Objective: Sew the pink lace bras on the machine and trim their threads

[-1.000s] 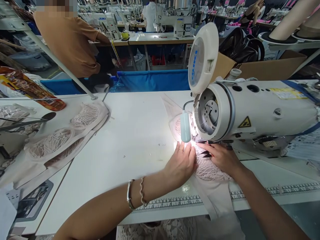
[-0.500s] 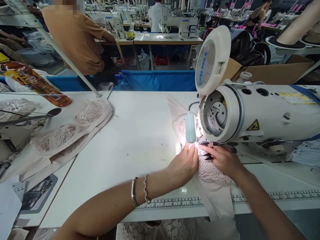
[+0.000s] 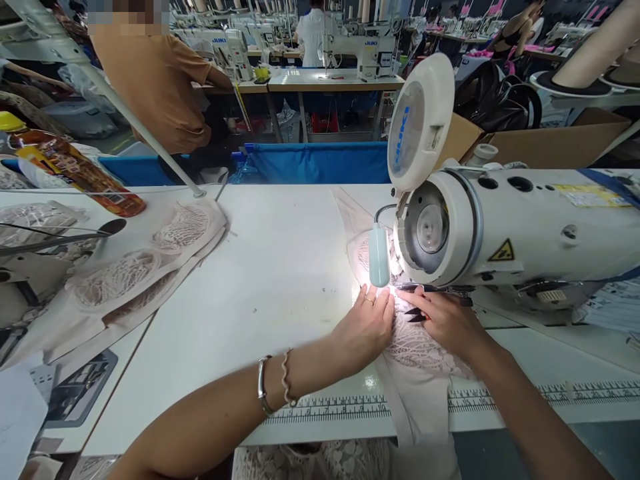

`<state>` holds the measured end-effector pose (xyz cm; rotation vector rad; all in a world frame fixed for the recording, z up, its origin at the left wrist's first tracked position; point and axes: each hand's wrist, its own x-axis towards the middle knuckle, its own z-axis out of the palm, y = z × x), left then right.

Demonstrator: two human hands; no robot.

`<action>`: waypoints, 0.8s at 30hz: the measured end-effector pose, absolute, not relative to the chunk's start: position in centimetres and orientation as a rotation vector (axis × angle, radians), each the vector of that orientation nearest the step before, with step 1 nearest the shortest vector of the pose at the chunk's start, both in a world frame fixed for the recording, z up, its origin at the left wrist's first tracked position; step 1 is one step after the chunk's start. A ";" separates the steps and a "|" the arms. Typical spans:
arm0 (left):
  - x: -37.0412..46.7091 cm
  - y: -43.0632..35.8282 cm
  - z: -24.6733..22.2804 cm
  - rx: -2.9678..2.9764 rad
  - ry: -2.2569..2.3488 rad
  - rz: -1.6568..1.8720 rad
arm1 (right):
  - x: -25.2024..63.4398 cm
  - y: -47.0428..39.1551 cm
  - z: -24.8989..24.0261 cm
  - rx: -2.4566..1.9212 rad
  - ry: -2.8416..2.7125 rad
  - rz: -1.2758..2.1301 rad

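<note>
- One bottle leans at the far left, yellow-capped; its label is too small to read.
- One lace pile lies nearer, two cups showing on top.
- One co-worker sits beyond, back turned.
- Two far machines read "JUKI".
- Left hand, with one ring and two bracelets: arm reaching in from near left, palm down, fingers straight and together on the cloth; I cannot tell whether it pinches.
- One lamp lights the fingertips.
- One lace cloth runs beside the machine and over the near edge, crossing a numbered ruler.
- Right hand: curled around one pair of snips, index finger extended onto the cloth.
- One machine at right; its raised cover reads "JUKI", with one yellow warning triangle.
</note>
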<state>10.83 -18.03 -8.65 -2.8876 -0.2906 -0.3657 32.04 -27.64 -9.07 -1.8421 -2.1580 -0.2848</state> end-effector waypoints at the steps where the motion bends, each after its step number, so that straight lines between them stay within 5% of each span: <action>1: 10.8 -17.9 -8.6 -2.890 -0.272 -0.373 | 32.1 -27.6 -9.1 -1.836 -2.160 -0.258; 24: 10.1 -14.6 -8.1 -3.104 -0.087 -0.461 | 31.3 -27.1 -8.9 -1.773 -2.090 -0.269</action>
